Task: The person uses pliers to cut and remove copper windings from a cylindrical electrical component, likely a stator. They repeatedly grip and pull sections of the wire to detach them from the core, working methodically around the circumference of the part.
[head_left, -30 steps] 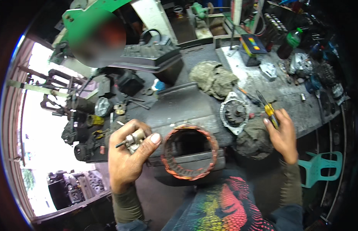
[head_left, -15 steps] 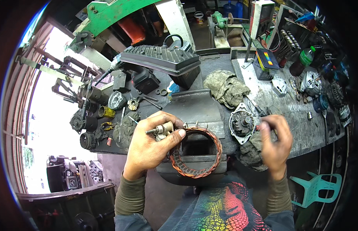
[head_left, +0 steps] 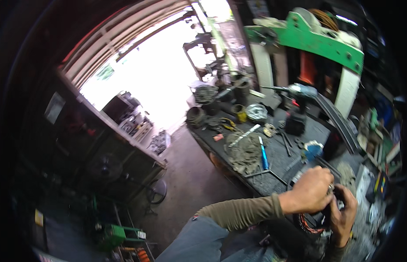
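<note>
Both hands are close together at the lower right, over the near part of the bench. My left hand (head_left: 312,188) is closed, its back toward me, and a small metal piece shows at its fingers; most of what it holds is hidden. My right hand (head_left: 344,216) is curled beside it, its thumb near the left fingers, at the side of a ring-shaped stator with copper windings (head_left: 309,225). Only the lower arc of the stator shows beneath the hands. A blue-handled tool with spread metal arms (head_left: 263,155) lies left of them.
On the bench lie a grey rag (head_left: 243,150), yellow-handled pliers (head_left: 228,124), a yellow cup (head_left: 240,114) and a cordless power tool (head_left: 296,118). A green frame (head_left: 315,43) stands behind. Left of the bench edge is the floor (head_left: 190,174), with a dark partition (head_left: 111,131) beyond.
The view has swung left and tilted, so the bench now sits at the right. My right hand, apart before, has come in beside my left hand and the stator.
</note>
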`<state>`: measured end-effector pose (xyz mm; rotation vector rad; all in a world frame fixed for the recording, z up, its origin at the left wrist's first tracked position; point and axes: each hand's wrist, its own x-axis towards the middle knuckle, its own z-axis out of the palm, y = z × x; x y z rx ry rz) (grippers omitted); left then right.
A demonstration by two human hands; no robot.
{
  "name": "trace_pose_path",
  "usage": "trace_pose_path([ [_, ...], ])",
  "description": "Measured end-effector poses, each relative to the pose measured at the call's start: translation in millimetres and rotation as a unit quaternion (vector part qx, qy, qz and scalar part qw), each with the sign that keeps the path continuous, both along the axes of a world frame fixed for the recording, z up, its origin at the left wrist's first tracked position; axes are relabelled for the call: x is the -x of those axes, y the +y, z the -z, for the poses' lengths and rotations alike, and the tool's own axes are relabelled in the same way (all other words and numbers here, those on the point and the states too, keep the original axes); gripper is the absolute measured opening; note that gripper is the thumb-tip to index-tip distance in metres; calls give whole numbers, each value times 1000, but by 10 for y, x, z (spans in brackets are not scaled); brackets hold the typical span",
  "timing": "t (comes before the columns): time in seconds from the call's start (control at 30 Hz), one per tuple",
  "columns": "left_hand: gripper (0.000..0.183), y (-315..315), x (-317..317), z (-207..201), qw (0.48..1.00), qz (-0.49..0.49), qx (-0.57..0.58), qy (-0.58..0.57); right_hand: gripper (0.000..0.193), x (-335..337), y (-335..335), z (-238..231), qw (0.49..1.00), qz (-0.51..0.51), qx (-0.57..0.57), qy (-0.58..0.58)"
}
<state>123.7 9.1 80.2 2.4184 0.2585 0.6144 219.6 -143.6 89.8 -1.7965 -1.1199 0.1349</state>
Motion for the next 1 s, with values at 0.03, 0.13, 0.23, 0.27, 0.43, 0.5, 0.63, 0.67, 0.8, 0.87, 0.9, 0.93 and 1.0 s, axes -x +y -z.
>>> trace_pose_path([
  [0.03, 30, -10, -16, -16, 1000, 1, -1, 12, 25, -19, 21, 7, 1000, 16, -2, -8],
  [0.13, 30, -21, -2, -37, 1000, -10, 25, 1, 26, -96, 14, 119, 1000, -1, -9, -1],
  [0.23, 30, -40, 27, -42, 999, -26, 19, -14, 24, -130, -12, 234, 1000, -3, -10, 21],
  [0.27, 30, -43, 32, -33, 999, -30, 12, -22, 23, -125, -14, 260, 1000, -8, -26, 14],
  [0.43, 31, -48, -1, -39, 1000, -27, 2, 2, 23, -68, -7, 181, 998, -17, -47, 50],
  [0.5, 31, -61, 5, -65, 999, -35, -11, -10, 22, -70, -83, 186, 999, 15, -48, 9],
  [0.63, 32, -40, -20, -144, 1000, -24, -11, 10, 21, -148, -118, 144, 992, -2, -47, -120],
  [0.67, 32, -42, -25, -176, 999, -25, -17, 15, 22, -150, -110, 116, 992, -8, -46, -115],
  [0.8, 30, 185, 51, -183, 996, 0, 85, 31, 32, -128, -201, 179, 999, 25, -20, -25],
  [0.87, 31, 419, 201, -180, 958, 10, 273, 88, 38, -52, -459, 288, 992, 73, -6, 106],
  [0.9, 34, 531, 288, -223, 931, 24, 357, 72, 40, -52, -575, 318, 984, 73, -16, 164],
  [0.93, 42, 598, 362, -245, 859, 46, 510, 23, 42, -18, -642, 356, 985, 92, -11, 144],
  [1.0, 58, 643, 415, -171, 706, 106, 695, -87, 42, 146, -760, 412, 976, 96, -29, 192],
])
